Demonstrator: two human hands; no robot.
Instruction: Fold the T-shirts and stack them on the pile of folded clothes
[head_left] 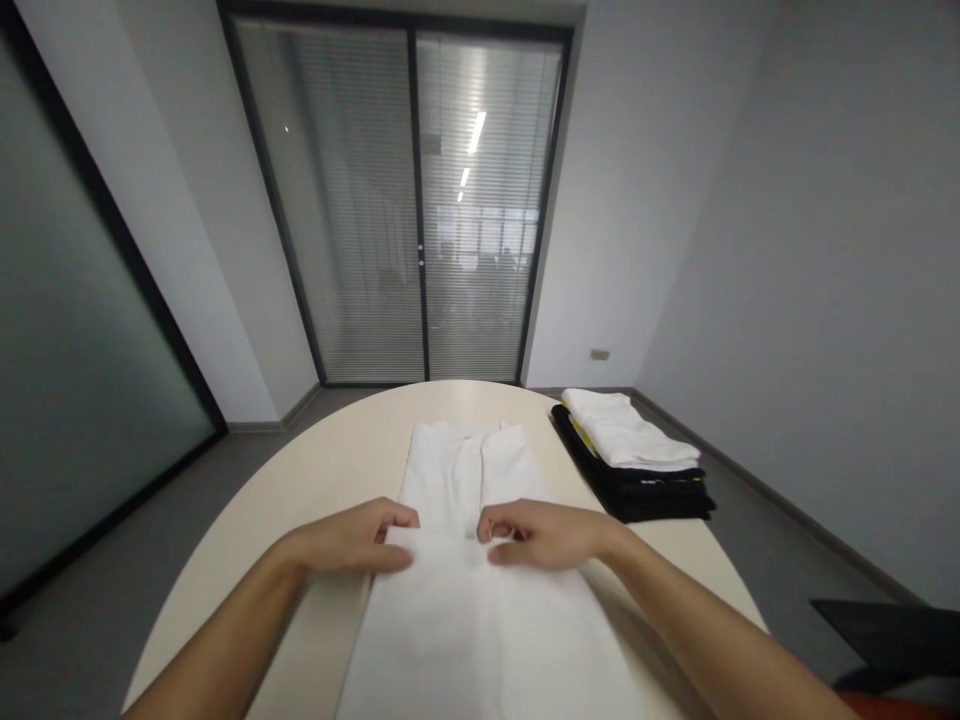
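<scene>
A white garment (465,630), its exact kind not clear, lies lengthwise on the table in front of me, with its sides tucked into a long strip. Its far part shows creases and a layered edge down the middle. My left hand (364,540) is closed on the left end of a raised fold, thumb on the near side and fingers behind. On the right, my right hand (536,533) pinches the same fold between thumb and curled fingers. The fold runs straight across between both hands. The garment's near end runs out of the bottom of the view.
The round cream table (315,470) carries a stack of folded dark clothes (645,497) at the right, topped by a folded white cloth (626,430). A dark chair part (900,635) stands at the lower right. Beyond are a glass door (420,200) and grey walls.
</scene>
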